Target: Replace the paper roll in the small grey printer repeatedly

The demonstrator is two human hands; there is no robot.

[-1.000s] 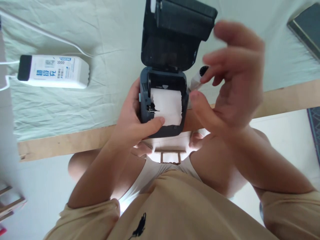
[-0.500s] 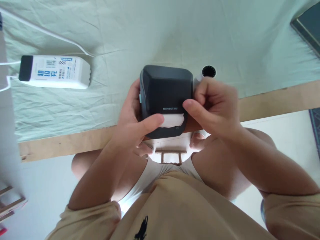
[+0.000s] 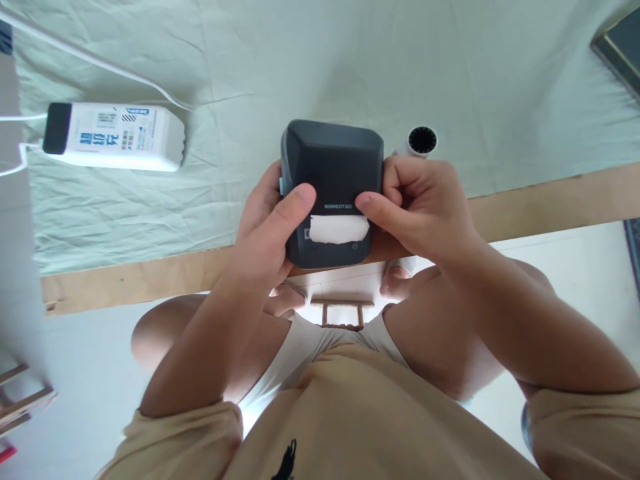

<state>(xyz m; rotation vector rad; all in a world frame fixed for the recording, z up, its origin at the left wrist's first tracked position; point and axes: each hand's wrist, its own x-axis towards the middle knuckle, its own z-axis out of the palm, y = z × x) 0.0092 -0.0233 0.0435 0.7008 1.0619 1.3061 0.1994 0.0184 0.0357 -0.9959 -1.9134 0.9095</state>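
A dark label printer (image 3: 333,167) marked NIIMBOT is held between both hands over the table's front edge. A strip of white label paper (image 3: 339,229) with a ragged edge sticks out of its slot. My left hand (image 3: 270,220) wraps the printer's left side, thumb lying on the cover and the other fingers hidden beneath. On the right, my right hand (image 3: 425,203) grips the side with curled fingers, its thumb tip on the cover beside the lettering. Just beyond that hand, a small white cylindrical object (image 3: 423,141) with a dark round face rests on the cloth.
A white power strip (image 3: 115,137) with a black end and white cables (image 3: 100,63) lies at the left on the pale green cloth (image 3: 240,60). A dark box-like object (image 3: 620,53) sits at the far right. The table's wooden edge (image 3: 550,200) runs in front of my knees.
My left thumb has moved up off the paper onto the cover, so more of the white strip shows. My right thumb has slid slightly left. The printer's front looks flatter and closer to the cover.
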